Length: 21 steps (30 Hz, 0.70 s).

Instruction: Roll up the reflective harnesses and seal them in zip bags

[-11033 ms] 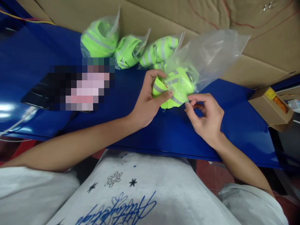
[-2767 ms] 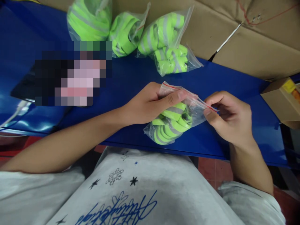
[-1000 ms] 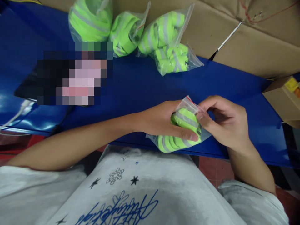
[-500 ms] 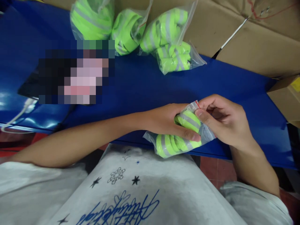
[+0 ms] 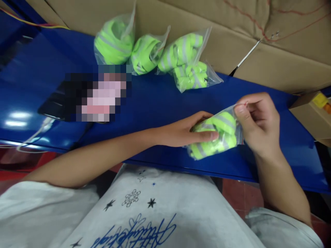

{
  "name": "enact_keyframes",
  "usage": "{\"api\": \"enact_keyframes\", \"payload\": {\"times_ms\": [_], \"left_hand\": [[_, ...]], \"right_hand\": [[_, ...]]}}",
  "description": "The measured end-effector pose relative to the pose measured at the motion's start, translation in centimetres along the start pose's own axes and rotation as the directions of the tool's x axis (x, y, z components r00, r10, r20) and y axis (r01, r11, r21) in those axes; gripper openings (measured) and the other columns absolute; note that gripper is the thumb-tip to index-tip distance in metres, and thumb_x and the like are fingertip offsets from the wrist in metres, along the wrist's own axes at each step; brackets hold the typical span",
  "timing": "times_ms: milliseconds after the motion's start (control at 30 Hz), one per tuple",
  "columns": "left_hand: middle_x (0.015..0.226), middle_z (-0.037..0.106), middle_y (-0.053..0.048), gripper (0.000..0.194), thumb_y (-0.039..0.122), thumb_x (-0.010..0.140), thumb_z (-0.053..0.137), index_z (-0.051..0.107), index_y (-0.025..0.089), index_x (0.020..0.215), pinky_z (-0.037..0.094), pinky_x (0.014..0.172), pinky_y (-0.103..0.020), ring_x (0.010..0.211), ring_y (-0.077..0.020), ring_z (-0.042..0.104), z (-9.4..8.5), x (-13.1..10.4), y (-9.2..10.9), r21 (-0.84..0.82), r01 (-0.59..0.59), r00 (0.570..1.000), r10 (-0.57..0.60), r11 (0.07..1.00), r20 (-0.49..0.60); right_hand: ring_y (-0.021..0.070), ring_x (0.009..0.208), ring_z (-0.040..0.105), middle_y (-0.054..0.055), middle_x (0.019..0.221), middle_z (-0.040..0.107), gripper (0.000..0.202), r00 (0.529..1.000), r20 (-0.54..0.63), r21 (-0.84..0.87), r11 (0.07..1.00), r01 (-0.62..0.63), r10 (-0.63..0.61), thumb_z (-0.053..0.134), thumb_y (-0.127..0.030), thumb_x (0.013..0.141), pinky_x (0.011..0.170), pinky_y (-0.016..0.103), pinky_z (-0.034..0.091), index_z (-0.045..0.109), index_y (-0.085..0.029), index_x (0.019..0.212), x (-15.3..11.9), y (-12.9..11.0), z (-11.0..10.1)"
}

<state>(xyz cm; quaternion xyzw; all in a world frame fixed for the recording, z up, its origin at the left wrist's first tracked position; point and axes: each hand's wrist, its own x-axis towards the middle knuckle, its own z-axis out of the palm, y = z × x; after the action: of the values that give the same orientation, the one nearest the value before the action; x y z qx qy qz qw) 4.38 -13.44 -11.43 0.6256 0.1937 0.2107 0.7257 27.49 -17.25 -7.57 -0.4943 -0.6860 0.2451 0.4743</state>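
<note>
A clear zip bag [image 5: 224, 125] with a folded neon-green strap with grey stripes inside is held over the front part of the blue table. My left hand [image 5: 191, 131] wraps round the bag's left side, its thumb lying across the front. At the bag's top right corner, my right hand [image 5: 256, 120] pinches the edge beside the red zip line between thumb and forefinger. The other fingers of my right hand are curled.
Several similar bags of green straps [image 5: 113, 41] stand along the back of the blue table [image 5: 155, 103]. A dark device with a blurred-out screen and white cable [image 5: 41, 127] lies left. Scissors or tweezers [image 5: 245, 58] rest by brown cardboard [image 5: 279, 58]; a small box [image 5: 307, 110] is right.
The bag has moved right and slightly up in my hands. My right hand has risen, drawing the bag's top edge up and to the right. The head view has shifted slightly.
</note>
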Motion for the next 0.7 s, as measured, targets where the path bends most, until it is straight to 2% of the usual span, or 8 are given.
{"api": "enact_keyframes", "payload": {"times_ms": [100,167,300,400,467,567,633,700], "left_hand": [[0.152,0.056,-0.015,0.058,0.057,0.096,0.067,0.052,0.022,0.140,0.055,0.110,-0.034,0.141,-0.0241,0.057,-0.6,0.2,-0.4,0.093,-0.077,0.969,0.097,0.993,-0.228],[0.152,0.055,-0.016,0.052,0.053,0.099,0.062,0.053,0.020,0.139,0.057,0.106,-0.036,0.137,-0.0245,0.059,-1.2,0.2,-0.5,0.279,-0.096,0.905,0.200,0.955,-0.376],[0.155,0.049,-0.018,0.041,0.035,0.099,0.063,0.057,0.021,0.136,0.049,0.118,-0.047,0.142,-0.0289,0.052,-2.8,-0.2,-0.4,0.786,0.014,0.791,0.474,0.618,-0.387],[0.167,0.034,-0.021,0.043,0.029,0.098,0.062,0.057,0.020,0.140,0.038,0.125,-0.061,0.155,-0.0380,0.038,-3.4,-0.3,-0.3,0.875,0.192,0.805,0.439,0.444,-0.399],[0.173,0.026,-0.023,0.047,0.028,0.099,0.061,0.055,0.020,0.145,0.036,0.123,-0.068,0.160,-0.0432,0.030,-3.6,-0.3,-0.4,0.877,0.259,0.842,0.351,0.405,-0.410],[0.176,0.020,-0.024,0.050,0.028,0.099,0.060,0.053,0.020,0.148,0.036,0.123,-0.072,0.163,-0.0457,0.024,-3.6,-0.1,-1.0,0.890,0.269,0.884,0.271,0.369,-0.380],[0.176,0.019,-0.025,0.050,0.028,0.099,0.061,0.052,0.018,0.148,0.037,0.123,-0.070,0.163,-0.0454,0.024,-3.6,-0.1,-1.4,0.904,0.254,0.892,0.279,0.344,-0.357],[0.175,0.020,-0.026,0.049,0.028,0.099,0.060,0.053,0.017,0.147,0.039,0.123,-0.068,0.163,-0.0446,0.027,-3.6,-0.1,-1.5,0.910,0.254,0.889,0.293,0.328,-0.353]], "right_hand": [[0.0076,0.064,0.051,0.000,0.083,0.063,0.016,0.985,-0.157,-0.013,0.997,-0.080,0.077,0.077,-0.034,0.093,0.058,0.024,0.039,0.065,-0.024,0.095,2.5,3.8,-2.6],[0.0095,0.067,0.055,0.002,0.083,0.064,0.016,0.935,-0.311,-0.113,0.970,-0.216,0.172,0.077,-0.035,0.092,0.062,0.025,0.042,0.066,-0.023,0.094,4.1,7.1,-4.9],[0.0143,0.079,0.058,0.007,0.090,0.064,0.014,0.811,-0.578,-0.236,0.934,-0.268,0.087,0.072,-0.015,0.087,0.077,0.031,0.046,0.060,-0.020,0.088,6.1,12.0,-8.9],[0.0239,0.105,0.058,0.019,0.118,0.064,0.032,0.767,-0.636,-0.397,0.889,-0.227,-0.088,0.079,-0.010,0.077,0.094,0.040,0.043,0.063,-0.017,0.103,6.0,12.2,-9.2],[0.0279,0.113,0.056,0.022,0.126,0.063,0.036,0.830,-0.534,-0.484,0.862,-0.146,-0.159,0.079,-0.021,0.083,0.101,0.045,0.041,0.066,-0.016,0.115,5.0,10.9,-7.4],[0.0293,0.117,0.060,0.018,0.126,0.065,0.041,0.958,-0.225,-0.537,0.843,0.030,-0.178,0.072,-0.039,0.094,0.103,0.047,0.045,0.065,-0.017,0.128,2.7,7.9,-2.8],[0.0301,0.129,0.058,0.015,0.134,0.064,0.042,0.985,0.008,-0.541,0.827,0.149,-0.172,0.069,-0.041,0.097,0.112,0.048,0.043,0.064,-0.021,0.133,1.0,6.2,0.4],[0.0309,0.138,0.053,0.015,0.145,0.058,0.045,0.948,0.301,-0.549,0.793,0.265,-0.108,0.058,-0.044,0.104,0.114,0.050,0.041,0.055,-0.022,0.144,-0.4,5.1,2.7]]}}
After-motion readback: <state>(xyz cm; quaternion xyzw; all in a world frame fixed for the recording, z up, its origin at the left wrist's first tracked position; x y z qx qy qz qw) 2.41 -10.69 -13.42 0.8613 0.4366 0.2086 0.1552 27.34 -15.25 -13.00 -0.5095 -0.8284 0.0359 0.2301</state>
